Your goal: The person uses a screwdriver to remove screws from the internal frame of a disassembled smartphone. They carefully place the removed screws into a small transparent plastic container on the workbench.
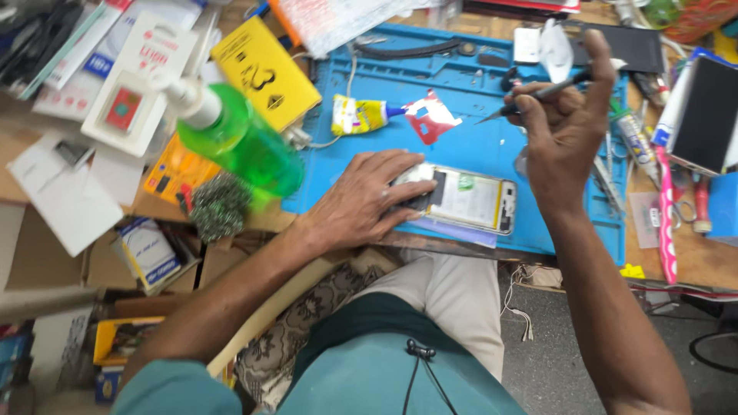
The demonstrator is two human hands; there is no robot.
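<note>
Head view looks down on the opened phone [469, 198], which lies on the near part of the blue mat [461, 146], close to the mat's near edge and the table's drop-off above my lap. My left hand [361, 201] lies flat with fingers spread over the phone's left end, pressing it down. My right hand [565, 127] is raised above the phone's right end, pinching a thin dark tool [538, 96] between thumb and fingers, tip pointing left. Between that tip and the phone there is bare mat. Farther off on the mat lie a yellow glue tube [361, 115] and a red and white scrap [430, 117]. Left of the mat a green bottle [242, 142] stands near my left wrist, with a yellow box [265, 69] behind it. At the right edge sit tubes, pink scissors [665, 215] and a dark slab [707, 115], crowding that side.
</note>
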